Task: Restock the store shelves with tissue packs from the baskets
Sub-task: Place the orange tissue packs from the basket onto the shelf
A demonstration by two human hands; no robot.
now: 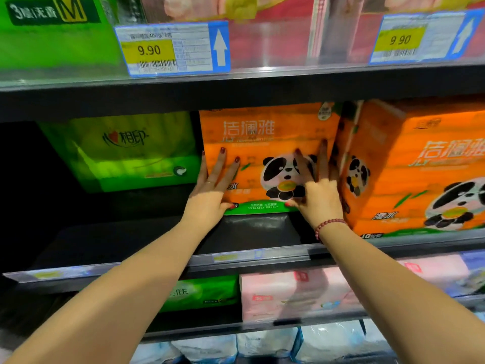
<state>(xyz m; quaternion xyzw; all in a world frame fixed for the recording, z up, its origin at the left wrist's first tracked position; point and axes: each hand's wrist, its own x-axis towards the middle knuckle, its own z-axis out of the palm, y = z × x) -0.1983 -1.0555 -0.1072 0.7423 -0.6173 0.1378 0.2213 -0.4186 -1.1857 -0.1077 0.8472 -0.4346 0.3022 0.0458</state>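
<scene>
Orange tissue pack (267,143), printed with a panda and a green strip along its bottom, stands upright on the dark middle shelf (252,228), set back from the shelf's front rail. It sits between a green tissue pack (131,153) on its left, further back in the shadow, and a second orange panda pack (420,166) on its right, which stands closer to the front edge and touches it or nearly so.

Both arms reach in from below. The left grip (212,191) lies flat against the lower left part of the pack's face, its fingers (220,164) straight and spread, the thumb along the green bottom strip; nothing is clasped. A thin ring shows on one finger. The right grip (315,191) is likewise flat and open-fingered on the lower right part of the face, over the panda, with its outermost fingers (323,158) up along the seam beside the neighbouring orange pack. A beaded bracelet (329,226) circles that wrist.

On the shelf above stand a bright green pack (52,35) and red-pink packs (267,35), with two price tags (170,48) (422,38) reading 9.90, each bearing a white upward arrow. On the shelf below lie another green pack (204,292) and pale pink packs (288,295); lower still, white-and-blue packs (262,348) show.
</scene>
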